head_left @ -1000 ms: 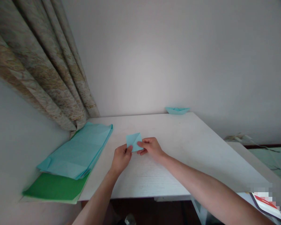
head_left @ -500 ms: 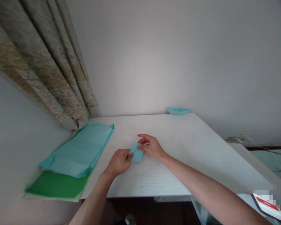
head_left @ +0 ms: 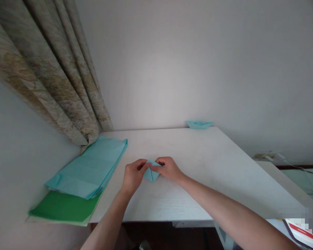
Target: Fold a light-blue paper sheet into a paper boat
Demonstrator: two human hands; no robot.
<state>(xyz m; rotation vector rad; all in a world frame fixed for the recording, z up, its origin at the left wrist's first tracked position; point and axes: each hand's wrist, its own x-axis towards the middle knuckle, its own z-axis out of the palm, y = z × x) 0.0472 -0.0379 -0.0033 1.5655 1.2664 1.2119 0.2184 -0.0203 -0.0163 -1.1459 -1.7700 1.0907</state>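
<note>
left hand [head_left: 134, 176] and right hand [head_left: 168, 169] now closed, both pinching small blue folded paper [head_left: 151, 174] together; right hand no longer open, paper now point-down over white table [head_left: 198, 149].

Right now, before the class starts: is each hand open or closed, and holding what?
Left hand: closed, pinching the folded blue paper.
Right hand: closed, pinching the same paper.

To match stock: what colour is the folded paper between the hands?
Light turquoise; the folded paper shows best in the head view.
</note>
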